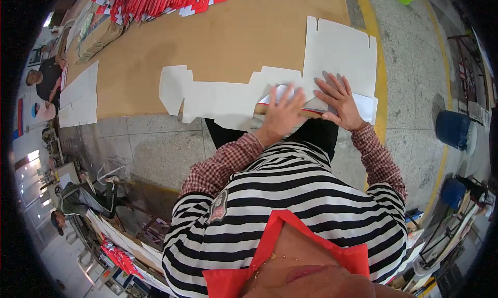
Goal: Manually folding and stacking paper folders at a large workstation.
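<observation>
A flat white die-cut cardboard blank (228,98) lies at the near edge of a brown table (218,39). My left hand (282,114) presses flat on a folded part of it, fingers spread. Beside it, my right hand (337,98) also lies flat with fingers apart, on the folded flap where a red and blue printed side shows. A second white die-cut sheet (340,52) lies just beyond my right hand. Neither hand grips anything.
A row of red and white flat packs (155,0) lies at the table's far edge. More white sheets (78,93) lie at the left end. A person in black (49,77) works there; another person (83,199) is on the floor left. Blue buckets (454,129) stand right.
</observation>
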`<state>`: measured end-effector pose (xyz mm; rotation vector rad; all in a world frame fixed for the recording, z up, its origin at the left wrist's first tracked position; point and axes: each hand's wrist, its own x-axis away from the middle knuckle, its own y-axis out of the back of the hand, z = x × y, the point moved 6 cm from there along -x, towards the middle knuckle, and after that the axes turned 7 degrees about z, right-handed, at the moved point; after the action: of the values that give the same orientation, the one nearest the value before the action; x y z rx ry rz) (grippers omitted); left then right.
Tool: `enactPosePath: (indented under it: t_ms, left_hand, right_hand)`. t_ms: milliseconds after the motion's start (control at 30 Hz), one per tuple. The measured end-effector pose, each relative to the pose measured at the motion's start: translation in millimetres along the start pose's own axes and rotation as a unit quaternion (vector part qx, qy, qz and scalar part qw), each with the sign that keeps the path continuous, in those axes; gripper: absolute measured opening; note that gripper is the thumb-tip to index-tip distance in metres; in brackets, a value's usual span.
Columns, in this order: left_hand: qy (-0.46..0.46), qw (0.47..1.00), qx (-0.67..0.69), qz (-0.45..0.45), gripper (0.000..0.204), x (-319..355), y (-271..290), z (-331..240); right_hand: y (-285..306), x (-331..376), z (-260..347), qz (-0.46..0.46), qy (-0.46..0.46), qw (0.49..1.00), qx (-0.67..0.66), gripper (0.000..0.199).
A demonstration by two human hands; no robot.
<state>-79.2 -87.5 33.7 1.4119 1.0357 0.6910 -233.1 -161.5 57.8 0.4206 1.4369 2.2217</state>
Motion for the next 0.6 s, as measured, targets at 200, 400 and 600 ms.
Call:
enactPosePath:
  t_ms: [200, 400, 600]
  left_hand:
    - [-0.034, 0.991, 0.089, 0.097, 0.096, -13, -1, -19]
    - [-0.132, 0.971, 0.158, 0.119, 0.121, -35, 2, -50]
    - [0.045, 0.951, 0.147, 0.268, 0.110, -16, 3, -18]
  right_hand:
    - [8, 103, -16, -0.430, -0.280, 0.849, -0.129, 0.049]
    - [-56, 110, -47, -0.603, -0.261, 0.597, -0.461, 0.045]
    - [41, -39, 45, -0.167, -0.014, 0.986, -0.004, 0.068]
